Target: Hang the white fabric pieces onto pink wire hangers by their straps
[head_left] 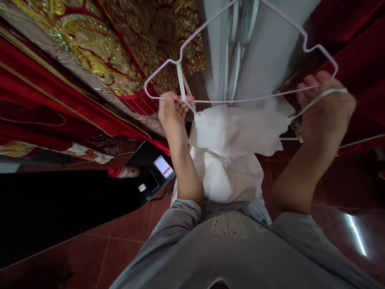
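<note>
A pale pink clothes hanger [240, 100] spans the upper middle of the view. My left hand [172, 110] is closed round the left end of its lower bar. One white strap [182, 82] hangs in the hanger's left notch and runs down to a white garment [225, 172] with a ruffled top edge. At the hanger's right end, my right hand [326, 100] has its fingers curled on the wire. Another white strap [319, 98] passes across the back of that hand, outside the hanger. The garment hangs in front of my body; its lower end is hidden.
Red and gold sequined garments [129, 44] hang at the upper left, and dark red cloth [361, 60] at the right. Grey doors [267, 52] with long handles stand ahead. A black table [75, 204] at left holds a lit phone [164, 166], a red-capped bottle [124, 171] and a small white case [142, 187].
</note>
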{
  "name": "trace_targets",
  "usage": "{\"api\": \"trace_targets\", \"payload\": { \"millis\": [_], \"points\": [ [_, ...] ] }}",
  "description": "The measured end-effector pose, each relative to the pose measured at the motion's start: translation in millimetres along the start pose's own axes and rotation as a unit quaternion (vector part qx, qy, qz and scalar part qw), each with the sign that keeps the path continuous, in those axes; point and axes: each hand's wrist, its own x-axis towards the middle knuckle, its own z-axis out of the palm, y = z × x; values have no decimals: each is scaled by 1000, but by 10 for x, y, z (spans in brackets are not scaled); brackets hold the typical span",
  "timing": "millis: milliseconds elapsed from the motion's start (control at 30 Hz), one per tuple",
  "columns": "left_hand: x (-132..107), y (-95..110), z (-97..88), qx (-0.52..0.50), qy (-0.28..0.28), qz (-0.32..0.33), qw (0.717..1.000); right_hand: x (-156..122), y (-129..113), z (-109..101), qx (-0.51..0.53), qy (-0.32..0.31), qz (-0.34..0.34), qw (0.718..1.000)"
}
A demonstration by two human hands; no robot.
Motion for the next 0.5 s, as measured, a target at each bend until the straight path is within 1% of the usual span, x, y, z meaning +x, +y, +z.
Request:
{"api": "trace_targets", "payload": {
  "millis": [100,133,167,267,300,333,367,433,467,500],
  "points": [
    [46,12,-31,5,8,-4,1000,221,-212,-13,-51,-27,-21,998],
    [64,12,-41,12,12,-8,1000,275,-278,-5,-85,-48,-25,995],
    [81,10,-50,18,16,-12,1000,319,-343,10,-130,-82,-20,988],
    [117,11,-54,15,17,-21,1000,387,-530,119,-251,-207,7,946],
    [120,13,-46,7,13,-24,1000,390,-589,179,-283,-232,14,931],
    [120,17,-33,-1,9,-26,1000,383,-646,249,-318,-245,19,916],
    [117,22,-17,-8,10,-29,1000,367,-699,328,-363,-247,27,898],
    [103,33,20,-11,18,-33,999,317,-790,491,-452,-220,61,862],
    [96,37,37,-10,24,-32,999,289,-826,567,-478,-192,88,853],
    [90,40,51,-9,27,-32,999,261,-856,635,-484,-161,115,853]
  ]
}}
